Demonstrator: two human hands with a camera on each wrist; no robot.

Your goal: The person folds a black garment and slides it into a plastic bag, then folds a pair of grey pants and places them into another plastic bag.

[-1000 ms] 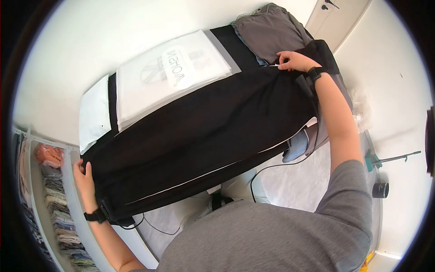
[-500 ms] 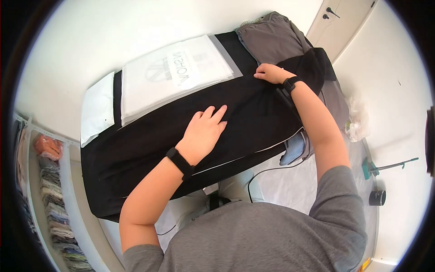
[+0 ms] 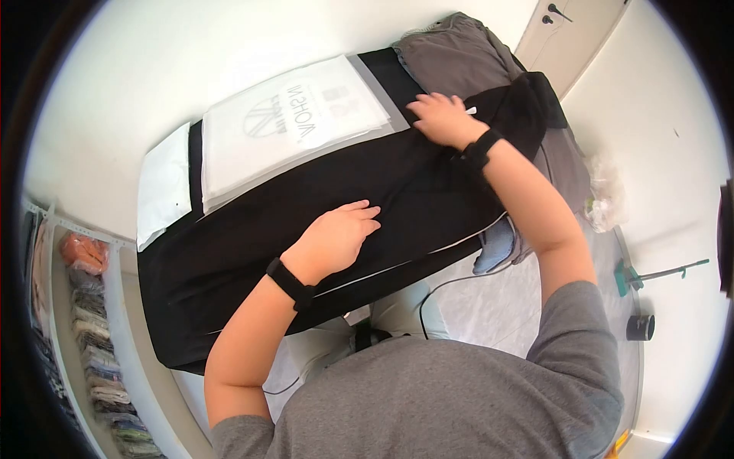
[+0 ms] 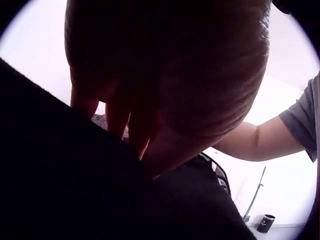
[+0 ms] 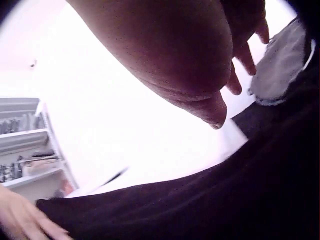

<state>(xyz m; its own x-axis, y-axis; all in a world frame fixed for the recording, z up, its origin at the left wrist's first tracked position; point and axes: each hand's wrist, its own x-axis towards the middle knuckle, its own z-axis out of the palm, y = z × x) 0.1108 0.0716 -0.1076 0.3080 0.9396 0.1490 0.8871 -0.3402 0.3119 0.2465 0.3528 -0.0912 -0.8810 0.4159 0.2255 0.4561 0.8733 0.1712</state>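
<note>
At far left, a white shelf [image 3: 128, 321] holds a column of folded, plastic-wrapped textiles [image 3: 99, 344]. Next come a flat white packet [image 3: 164, 183] and a stack of translucent white plastic bags with printed lettering [image 3: 290, 126], both along the desk's far side. In front of them lies a long black fabric garment with white piping [image 3: 329, 183], its long axis slanting from lower left to upper right; which end is its top cannot be told. The left hand [image 3: 332, 239] rests palm down on it, fingers released, nearly straight and slightly parted, with the fabric beneath them. The right hand [image 3: 448, 122], its fingers extended and released, hovers over the garment's upper-right portion, fabric below the fingertips. A small white tag [image 3: 472, 111] shows just beside this hand; beyond lies a rumpled grey garment [image 3: 459, 57].
</note>
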